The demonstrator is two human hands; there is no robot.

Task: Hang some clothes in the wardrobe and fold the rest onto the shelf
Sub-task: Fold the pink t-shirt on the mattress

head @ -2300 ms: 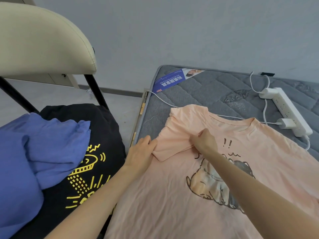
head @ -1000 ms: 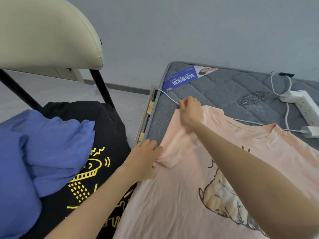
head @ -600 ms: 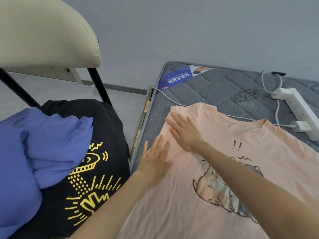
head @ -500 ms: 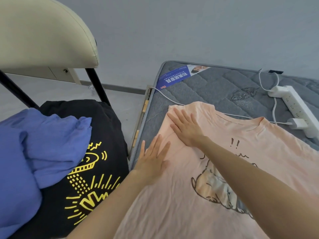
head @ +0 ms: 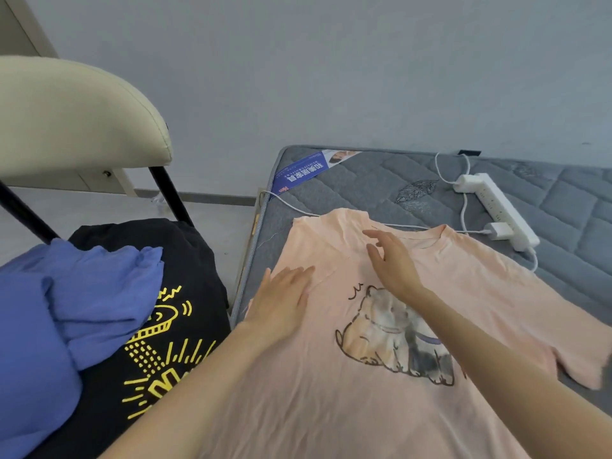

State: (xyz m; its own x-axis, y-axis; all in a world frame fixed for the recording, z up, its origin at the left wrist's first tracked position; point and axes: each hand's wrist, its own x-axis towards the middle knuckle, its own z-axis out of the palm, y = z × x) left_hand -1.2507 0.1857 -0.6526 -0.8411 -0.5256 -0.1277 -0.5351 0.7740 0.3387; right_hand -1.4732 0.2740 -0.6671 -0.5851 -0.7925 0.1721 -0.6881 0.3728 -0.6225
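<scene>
On the mattress's (head: pixel 364 190) near left edge: your peach T-shirt (head: pixel 314 409) lies spread, print up.
Left hand (head: pixel 281 303): flat, fingers straight, pressing the folded-in sleeve.
Right hand (head: pixel 394 263): relaxed, holding nothing, apparently just above the chest.
Change: half a second ago it also pressed that sleeve; that fold looks finished, the other sleeve likely next.

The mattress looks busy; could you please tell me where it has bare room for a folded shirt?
The mattress is bare between the label and the power strip, past the shirt, and right of that strip. The cable crosses near the collar; the shirt covers the near side; the chair is piled with clothes.
</scene>
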